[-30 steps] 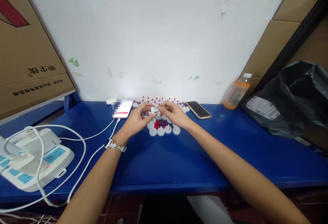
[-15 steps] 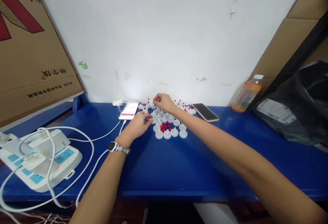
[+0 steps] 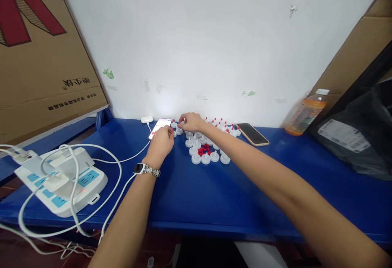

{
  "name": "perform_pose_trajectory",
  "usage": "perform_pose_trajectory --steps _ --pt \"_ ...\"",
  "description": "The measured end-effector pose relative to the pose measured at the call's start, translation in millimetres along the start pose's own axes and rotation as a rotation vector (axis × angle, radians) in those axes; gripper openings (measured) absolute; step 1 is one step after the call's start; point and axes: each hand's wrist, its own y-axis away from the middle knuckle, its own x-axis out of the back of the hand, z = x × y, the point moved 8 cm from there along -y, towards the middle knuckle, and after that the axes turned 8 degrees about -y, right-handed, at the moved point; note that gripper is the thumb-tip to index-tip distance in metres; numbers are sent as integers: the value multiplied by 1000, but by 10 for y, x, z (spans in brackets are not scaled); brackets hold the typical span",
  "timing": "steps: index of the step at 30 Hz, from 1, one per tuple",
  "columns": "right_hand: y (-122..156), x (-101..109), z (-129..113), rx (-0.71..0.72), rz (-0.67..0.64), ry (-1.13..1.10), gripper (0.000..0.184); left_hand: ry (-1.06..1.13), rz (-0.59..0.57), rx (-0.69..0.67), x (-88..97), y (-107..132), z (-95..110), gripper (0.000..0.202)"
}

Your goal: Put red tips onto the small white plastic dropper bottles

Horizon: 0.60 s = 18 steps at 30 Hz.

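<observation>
White nozzle caps (image 3: 196,159) with upright spouts cluster on the blue table. Those toward the wall carry small red tips (image 3: 213,126), and loose red tips (image 3: 204,149) are heaped among the nearer ones. My right hand (image 3: 192,122) reaches to the back left of the cluster, fingers pinched on a small red tip, just above a white cap. Beside the lit phone (image 3: 159,125), my left hand (image 3: 162,141) has its fingers drawn together, overlapping the phone's right edge. Whatever the left fingers hold is hidden.
A dark-screened phone (image 3: 252,134) lies right of the caps. Farther right are an orange drink bottle (image 3: 307,112) and a black plastic bag (image 3: 361,133). A power strip (image 3: 70,186) with looping white cables fills the left. A white earbud case (image 3: 147,119) sits by the wall.
My left hand has moved away from the caps toward the lit phone. Relative to the table, my right hand has shifted left along the back of the cluster. The view has turned slightly left.
</observation>
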Motion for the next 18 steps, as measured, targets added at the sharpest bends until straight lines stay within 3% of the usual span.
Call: perform_pose_trajectory --steps 4,7,10,13,18 --pt "22 -51 -87 30 -21 -14 14 24 17 -5 -13 10 -11 10" --pt "135 89 -40 11 44 -205 13 36 48 -39 -4 25 75 22" --pt "388 285 70 -24 131 -616 12 105 76 -112 11 61 273 43" --pt "731 409 179 -52 203 -877 14 234 49 -186 -11 108 509 45" --pt "1208 466 228 -34 253 -848 23 421 -20 -321 -52 218 866 36"
